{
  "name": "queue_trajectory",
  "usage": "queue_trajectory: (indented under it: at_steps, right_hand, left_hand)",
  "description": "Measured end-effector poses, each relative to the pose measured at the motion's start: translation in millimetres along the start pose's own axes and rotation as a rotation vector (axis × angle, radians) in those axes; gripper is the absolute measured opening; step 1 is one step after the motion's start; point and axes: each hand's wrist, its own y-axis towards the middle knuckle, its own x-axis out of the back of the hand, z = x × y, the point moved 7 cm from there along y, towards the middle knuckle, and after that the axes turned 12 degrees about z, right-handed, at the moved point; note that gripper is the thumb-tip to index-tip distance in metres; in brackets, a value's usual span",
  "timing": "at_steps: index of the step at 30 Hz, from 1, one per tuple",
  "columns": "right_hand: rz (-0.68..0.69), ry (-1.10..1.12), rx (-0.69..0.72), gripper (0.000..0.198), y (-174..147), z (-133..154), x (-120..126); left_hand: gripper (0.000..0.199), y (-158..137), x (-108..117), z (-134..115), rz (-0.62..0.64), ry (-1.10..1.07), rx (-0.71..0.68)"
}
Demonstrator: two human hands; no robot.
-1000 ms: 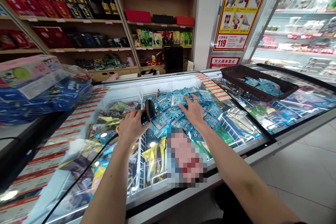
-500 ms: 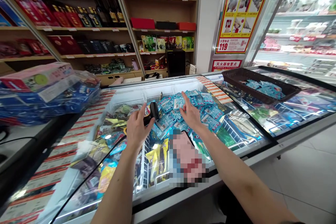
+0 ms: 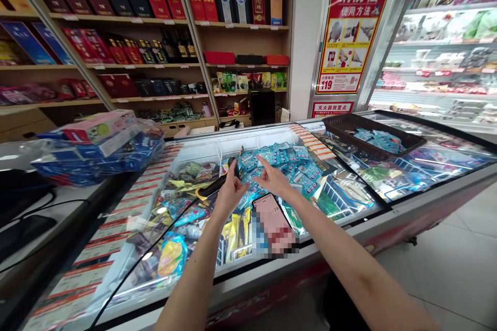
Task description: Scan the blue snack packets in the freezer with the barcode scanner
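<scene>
A black hand-held barcode scanner (image 3: 213,186) with a cable lies on the freezer's glass top, just left of my left hand. My left hand (image 3: 231,191) is empty, its index finger stretched forward and thumb apart. Close by on the right is my right hand (image 3: 274,180), over the edge of a pile of small blue packets (image 3: 293,158). Its index finger points forward and its thumb stands apart; nothing shows in its grasp. A phone (image 3: 269,209) with a pink screen, partly blurred out, lies nearer to me on the glass.
Behind the chest freezer (image 3: 267,132) stand shelves of boxes and bottles. A dark brown tray (image 3: 411,145) with more blue packets rests at the right. At the left is a plastic-wrapped stack of blue packages (image 3: 93,158). The scanner cable (image 3: 143,256) runs across the glass.
My left hand has let go of the scanner, which now lies on the glass, and has moved right towards my right hand. The view has tilted up, showing more shelf.
</scene>
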Motion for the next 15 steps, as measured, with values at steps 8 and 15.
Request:
queue_trajectory:
  at_steps: [8,15]
  right_hand:
    - [0.482,1.029,0.064,0.077,-41,55,7]
    - [0.752,1.064,-0.006,0.071,-47,53,1]
  left_hand:
    - [0.069,-35,-7,-48,0.402,-0.746,0.102]
    - [0.070,-43,-33,-58,0.565,-1.046,0.129]
